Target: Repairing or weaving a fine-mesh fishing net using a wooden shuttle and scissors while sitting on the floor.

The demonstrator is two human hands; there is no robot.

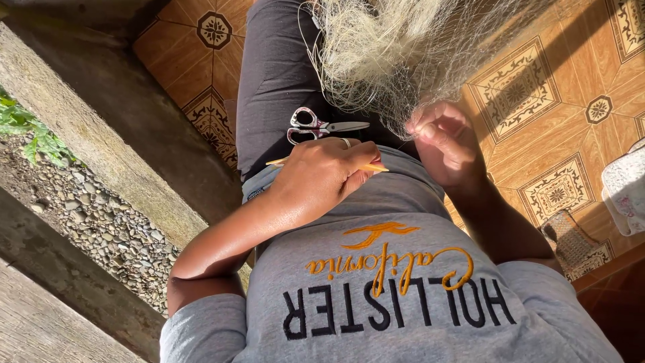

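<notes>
My left hand [321, 176] is closed around a thin yellow stick [373, 168] that lies across my lap; its ends show on both sides of the fist. A ring sits on one finger. My right hand [445, 138] pinches strands at the lower edge of a pale, fine-meshed net [396, 47]. The net is bunched over my dark trousers [275, 74] and spreads toward the top of the view. Scissors [322, 126] with patterned pink-and-white handles rest on my lap just above the left hand, blades pointing right. My grey shirt [403, 296] fills the bottom.
Brown patterned floor tiles [537, 87] lie under and to the right of me. A woven sandal [570, 235] and a white patterned object [625, 188] sit at the right. A concrete ledge [101, 114], gravel [101, 222] and green leaves [20, 121] run along the left.
</notes>
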